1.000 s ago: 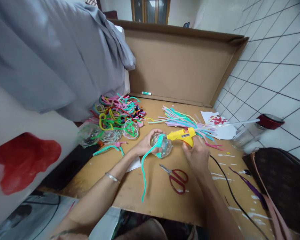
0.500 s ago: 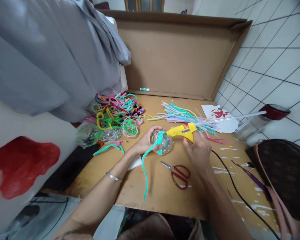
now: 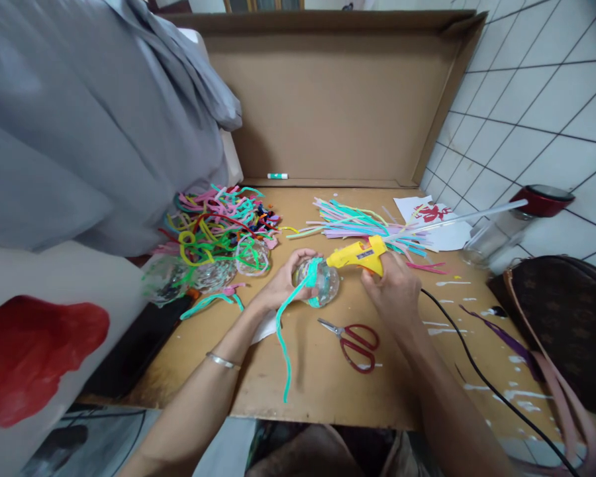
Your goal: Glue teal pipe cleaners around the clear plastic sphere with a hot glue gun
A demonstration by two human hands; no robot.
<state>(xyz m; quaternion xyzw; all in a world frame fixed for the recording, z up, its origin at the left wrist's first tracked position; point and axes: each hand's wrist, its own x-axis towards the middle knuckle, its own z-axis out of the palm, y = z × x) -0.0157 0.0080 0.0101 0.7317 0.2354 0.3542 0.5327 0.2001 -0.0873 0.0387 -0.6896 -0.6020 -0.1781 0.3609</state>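
Note:
My left hand [image 3: 283,283] is wrapped round a clear plastic ball [image 3: 322,286] near the middle of the wooden table. A teal pipe cleaner [image 3: 282,331] lies over the ball and trails down toward the table's front edge. My right hand [image 3: 394,291] grips a yellow hot glue gun [image 3: 358,255], its nozzle touching the top of the ball where the teal strand crosses it. The gun's black cord [image 3: 481,381] runs off to the lower right.
Red-handled scissors [image 3: 355,342] lie just in front of the hands. A tangle of coloured pipe cleaners [image 3: 218,225] and more clear balls [image 3: 251,255] sit at left, straight pipe cleaners [image 3: 362,225] behind. A glass jar [image 3: 514,228] and brown bag [image 3: 561,318] stand right; cardboard [image 3: 338,99] backs the table.
The view has tilted slightly. Both hands stay on the ball and glue gun with the nozzle still at the ball's top; nothing was picked up or released.

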